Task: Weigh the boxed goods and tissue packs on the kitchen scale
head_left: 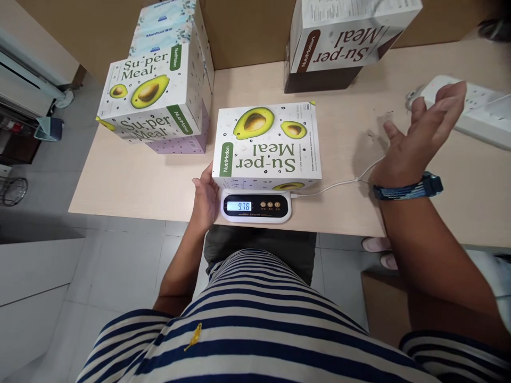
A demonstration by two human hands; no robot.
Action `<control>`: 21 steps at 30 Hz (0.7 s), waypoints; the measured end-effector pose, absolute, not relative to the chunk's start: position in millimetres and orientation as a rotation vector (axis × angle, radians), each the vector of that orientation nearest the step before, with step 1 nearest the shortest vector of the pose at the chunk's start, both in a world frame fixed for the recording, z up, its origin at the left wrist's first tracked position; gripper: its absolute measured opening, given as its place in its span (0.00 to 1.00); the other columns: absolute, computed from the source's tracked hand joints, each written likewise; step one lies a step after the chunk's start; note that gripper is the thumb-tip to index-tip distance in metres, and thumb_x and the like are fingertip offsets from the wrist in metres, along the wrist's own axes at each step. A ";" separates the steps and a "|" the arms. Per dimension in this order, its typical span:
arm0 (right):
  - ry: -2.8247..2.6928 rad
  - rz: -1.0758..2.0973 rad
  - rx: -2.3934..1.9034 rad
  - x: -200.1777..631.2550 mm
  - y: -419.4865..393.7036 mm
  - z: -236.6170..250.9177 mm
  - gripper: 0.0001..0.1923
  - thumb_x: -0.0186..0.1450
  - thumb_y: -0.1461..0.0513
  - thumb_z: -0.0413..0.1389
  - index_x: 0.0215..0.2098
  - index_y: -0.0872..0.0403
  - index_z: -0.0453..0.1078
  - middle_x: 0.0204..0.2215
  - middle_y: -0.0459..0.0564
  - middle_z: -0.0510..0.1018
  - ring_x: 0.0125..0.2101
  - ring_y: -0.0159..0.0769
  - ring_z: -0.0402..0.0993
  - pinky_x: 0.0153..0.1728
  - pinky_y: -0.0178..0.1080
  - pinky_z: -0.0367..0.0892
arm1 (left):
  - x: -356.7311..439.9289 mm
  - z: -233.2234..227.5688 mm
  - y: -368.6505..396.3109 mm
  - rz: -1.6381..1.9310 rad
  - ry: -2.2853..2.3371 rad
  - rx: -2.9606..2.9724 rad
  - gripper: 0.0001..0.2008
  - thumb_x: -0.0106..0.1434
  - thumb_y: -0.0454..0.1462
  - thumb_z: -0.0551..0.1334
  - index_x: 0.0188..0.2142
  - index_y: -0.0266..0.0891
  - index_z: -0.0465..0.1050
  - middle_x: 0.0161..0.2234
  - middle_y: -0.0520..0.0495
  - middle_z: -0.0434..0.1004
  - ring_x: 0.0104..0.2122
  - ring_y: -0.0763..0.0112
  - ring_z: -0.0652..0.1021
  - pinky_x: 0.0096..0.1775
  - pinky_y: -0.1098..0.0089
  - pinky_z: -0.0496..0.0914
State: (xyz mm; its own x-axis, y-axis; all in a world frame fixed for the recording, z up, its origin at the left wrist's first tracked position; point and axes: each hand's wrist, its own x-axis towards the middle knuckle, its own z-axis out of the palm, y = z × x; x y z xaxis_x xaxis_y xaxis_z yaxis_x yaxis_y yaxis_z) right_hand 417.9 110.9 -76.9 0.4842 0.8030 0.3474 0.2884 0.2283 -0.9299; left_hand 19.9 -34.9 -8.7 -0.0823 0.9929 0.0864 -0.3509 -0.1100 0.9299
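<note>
Left hand (205,199) rests flat against near-left corner of avocado box (266,142) on scale (256,206), not grasping. Right hand (419,133) spread, released, empty, hovering right.

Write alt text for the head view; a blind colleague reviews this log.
An avocado Su-per Meal box sits on a digital scale on a table. The left hand touches the box's corner; the right hand hovers open.
</note>
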 end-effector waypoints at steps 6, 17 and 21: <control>-1.126 0.460 -1.398 422.8 112.0 -79.9 0.40 0.74 0.39 0.21 0.79 0.40 0.37 0.79 0.58 0.43 0.79 0.49 0.54 0.66 0.63 0.64 | 18.8 -10.4 -34.9 1.475 0.961 0.970 0.47 0.61 0.75 0.57 0.60 0.43 0.78 0.63 0.37 0.82 0.77 0.44 0.65 0.74 0.45 0.65; -1.073 0.443 -1.374 433.9 120.7 -90.5 0.38 0.75 0.38 0.24 0.79 0.36 0.26 0.81 0.55 0.35 0.80 0.47 0.49 0.69 0.66 0.61 | 19.6 -9.9 -35.5 1.464 0.946 1.006 0.45 0.63 0.75 0.56 0.60 0.46 0.79 0.63 0.40 0.82 0.77 0.45 0.64 0.76 0.44 0.63; -1.103 0.380 -1.351 465.9 126.0 -110.4 0.40 0.74 0.34 0.24 0.78 0.32 0.17 0.80 0.47 0.15 0.82 0.52 0.35 0.70 0.73 0.52 | 19.2 -11.4 -36.0 1.477 0.939 1.010 0.44 0.65 0.74 0.54 0.60 0.46 0.80 0.66 0.41 0.80 0.78 0.46 0.62 0.76 0.44 0.62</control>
